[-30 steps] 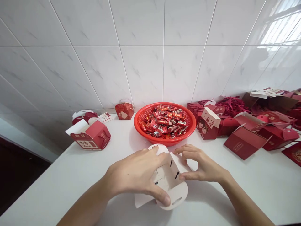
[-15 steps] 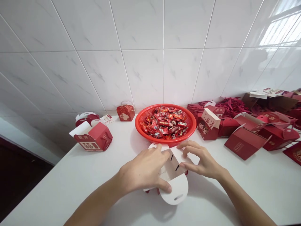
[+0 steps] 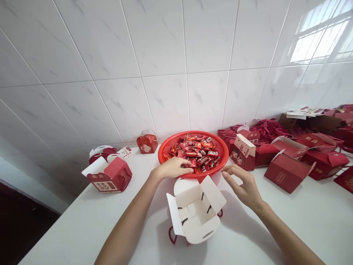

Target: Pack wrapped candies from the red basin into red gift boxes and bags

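Note:
An open box (image 3: 194, 211), white inside with red cord handles, stands upright on the white table, its flaps spread outward. Behind it is a red plastic basket (image 3: 163, 159) heaped with red-wrapped candies (image 3: 197, 151). My left hand (image 3: 173, 168) reaches over the basket's near left rim, its fingertips at the candies; whether a candy is between them cannot be made out. At the basket's right front edge, my right hand (image 3: 241, 184) hovers beside the box with fingers apart and nothing in it.
On the left stand a red box (image 3: 110, 175) with a white flap and a small red box (image 3: 147, 142) by the tiled wall. Several red boxes (image 3: 288, 171) and a pile of dark red shredded paper (image 3: 271, 129) crowd the right side of the table (image 3: 275, 217).
Both hands have let go of the box. My left hand has moved forward to the candies, my right hand slightly to the right. The view has tilted up a little.

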A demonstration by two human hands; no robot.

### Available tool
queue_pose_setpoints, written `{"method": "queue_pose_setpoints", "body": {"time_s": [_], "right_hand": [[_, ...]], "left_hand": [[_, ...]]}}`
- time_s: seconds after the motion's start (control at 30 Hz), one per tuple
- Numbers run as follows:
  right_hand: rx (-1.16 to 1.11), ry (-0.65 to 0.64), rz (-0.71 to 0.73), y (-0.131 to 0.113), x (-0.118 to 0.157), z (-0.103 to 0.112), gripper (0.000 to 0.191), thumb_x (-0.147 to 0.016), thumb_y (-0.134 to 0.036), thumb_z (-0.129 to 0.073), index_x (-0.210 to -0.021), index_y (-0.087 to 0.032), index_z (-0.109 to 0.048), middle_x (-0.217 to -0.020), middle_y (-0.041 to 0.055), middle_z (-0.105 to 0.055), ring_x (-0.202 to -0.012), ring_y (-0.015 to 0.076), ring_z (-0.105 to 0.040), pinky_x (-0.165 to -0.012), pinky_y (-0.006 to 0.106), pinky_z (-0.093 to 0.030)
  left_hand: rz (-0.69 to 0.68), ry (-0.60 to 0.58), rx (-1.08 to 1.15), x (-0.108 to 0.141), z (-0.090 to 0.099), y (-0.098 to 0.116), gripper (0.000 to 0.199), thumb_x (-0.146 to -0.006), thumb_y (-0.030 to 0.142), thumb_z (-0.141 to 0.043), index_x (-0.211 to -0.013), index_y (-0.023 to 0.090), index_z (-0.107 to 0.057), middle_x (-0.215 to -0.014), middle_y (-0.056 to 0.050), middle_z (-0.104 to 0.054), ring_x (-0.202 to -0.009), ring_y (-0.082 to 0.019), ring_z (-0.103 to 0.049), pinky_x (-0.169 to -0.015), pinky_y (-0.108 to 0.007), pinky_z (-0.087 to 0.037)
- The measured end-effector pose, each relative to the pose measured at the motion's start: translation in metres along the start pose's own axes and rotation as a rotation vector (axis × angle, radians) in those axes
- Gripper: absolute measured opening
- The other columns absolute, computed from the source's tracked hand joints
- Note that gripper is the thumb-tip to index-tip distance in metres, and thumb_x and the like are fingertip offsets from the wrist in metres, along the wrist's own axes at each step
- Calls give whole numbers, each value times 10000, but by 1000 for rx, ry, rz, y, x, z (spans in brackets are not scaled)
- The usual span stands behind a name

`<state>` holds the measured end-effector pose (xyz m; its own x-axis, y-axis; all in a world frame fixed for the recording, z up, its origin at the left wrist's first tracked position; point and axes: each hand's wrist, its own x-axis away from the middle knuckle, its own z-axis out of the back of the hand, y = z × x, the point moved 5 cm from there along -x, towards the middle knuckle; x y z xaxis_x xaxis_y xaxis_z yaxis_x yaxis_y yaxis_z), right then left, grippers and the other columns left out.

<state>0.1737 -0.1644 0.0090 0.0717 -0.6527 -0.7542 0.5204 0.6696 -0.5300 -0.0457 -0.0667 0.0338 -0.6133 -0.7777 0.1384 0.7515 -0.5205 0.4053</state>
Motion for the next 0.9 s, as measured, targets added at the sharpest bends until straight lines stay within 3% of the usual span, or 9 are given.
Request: {"method": "queue_pose_setpoints", "body": {"time_s": [0.1, 0.2, 0.3, 0.43, 0.67, 0.8, 0.9], "right_hand": [[15, -3, 0, 1, 1, -4, 236, -961, -245, -572, -728, -215, -580, -828, 42, -713, -731, 164, -663, -674, 267, -520], [27, -7, -2, 0, 2, -5, 256, -965, -261, -563, -713, -218, -563, -821, 50, -710, -723, 172, -659, -662, 277, -522], [35, -10, 3, -2, 2, -5, 252, -970, -273, -551, -724, -221, -577, -817, 57, -710, -727, 182, -661, -661, 291, -527], [34, 12, -4, -3, 2, -5, 216, -969, -287, -553, -766, -228, -597, -815, 59, -710, -732, 192, -663, -669, 309, -536], [24, 58, 7, 0, -8, -7, 170, -953, -285, -571, -794, -230, -598, -857, 65, -715, -798, 204, -677, -744, 332, -543], [18, -35, -45, 8, -35, -14, 155, -919, -295, -567, -787, -222, -604, -812, 50, -705, -753, 198, -659, -716, 332, -528], [-58, -174, -170, 22, -62, -29, 116, -858, -311, -592, -806, -212, -622, -798, 31, -699, -700, 180, -645, -670, 314, -524]], "left_hand": [[72, -96, -103, -19, -6, -6, 525, -809, 497, -622, -1259, 227, -653, -1268, -79, -690, -1138, -291, -634, -921, -326, -494], [100, -77, -232, -35, -11, -4, 722, -718, 511, -698, -1360, 209, -563, -1404, -144, -582, -1312, -355, -511, -1019, -385, -459], [140, -61, -273, -43, -16, -3, 788, -676, 520, -724, -1372, 204, -531, -1416, -175, -538, -1357, -388, -457, -1034, -438, -453], [48, -39, -268, -45, -19, 2, 595, -722, 427, -717, -1241, 159, -604, -1355, -186, -574, -1246, -348, -556, -983, -386, -482], [-1, 8, -234, -47, -17, 2, 280, -738, 280, -708, -986, 155, -670, -1008, -122, -713, -871, -286, -664, -661, -309, -464], [-60, 7, -179, -48, -19, 1, 96, -744, 222, -677, -824, 170, -677, -825, -57, -693, -773, -240, -639, -620, -293, -416], [-117, 20, -84, -49, -19, 0, 90, -733, 194, -685, -818, 173, -701, -789, -31, -694, -769, -224, -637, -653, -288, -427]]}}
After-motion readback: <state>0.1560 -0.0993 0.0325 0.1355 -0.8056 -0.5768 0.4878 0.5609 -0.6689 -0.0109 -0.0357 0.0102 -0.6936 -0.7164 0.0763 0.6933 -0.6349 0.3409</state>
